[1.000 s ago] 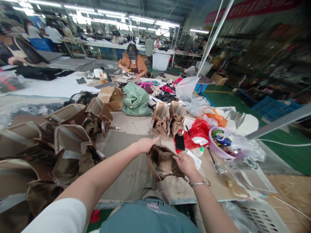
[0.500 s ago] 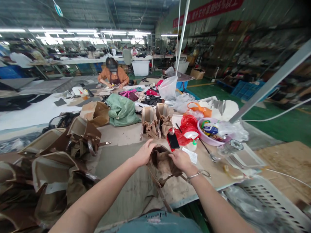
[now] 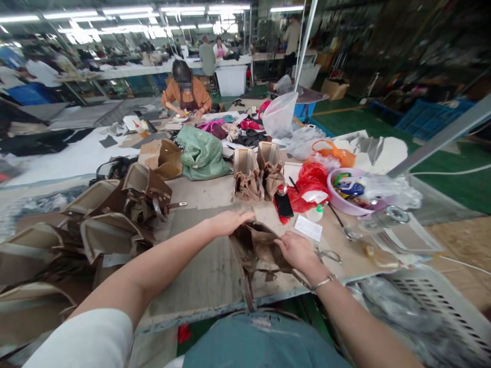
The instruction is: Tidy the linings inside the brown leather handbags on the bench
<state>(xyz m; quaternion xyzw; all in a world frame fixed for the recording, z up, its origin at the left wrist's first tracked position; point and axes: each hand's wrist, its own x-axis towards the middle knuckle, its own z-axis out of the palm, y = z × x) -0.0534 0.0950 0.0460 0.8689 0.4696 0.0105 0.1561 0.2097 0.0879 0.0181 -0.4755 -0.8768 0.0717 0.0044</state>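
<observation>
A brown handbag (image 3: pixel 264 246) stands at the table's front edge with its mouth facing me and its strap hanging over the edge. My left hand (image 3: pixel 232 222) grips the bag's far left rim; part of its grip is hidden. On the right rim, my right hand (image 3: pixel 298 251) is closed, fingers curled over the edge. Just right of that hand lies a pair of scissors (image 3: pixel 329 255). Two more brown bags (image 3: pixel 245 166) stand upright beyond the hands, near a black phone (image 3: pixel 284 204) and a white paper slip (image 3: pixel 308 228).
Several unfinished brown bags (image 3: pixel 111 232) crowd the left side. A green cloth sack (image 3: pixel 202 153), red plastic bag (image 3: pixel 312 179), purple basin (image 3: pixel 333 191) and glass jar (image 3: pixel 387 220) stand farther back. A metal pole (image 3: pixel 433 138) rises at right. Across the table sits a co-worker (image 3: pixel 187 94).
My view has tilted down and shifted left, so more of the table's front edge shows. Both hands stay on the handbag, whose mouth now looks wider, with the left hand flatter along its rim.
</observation>
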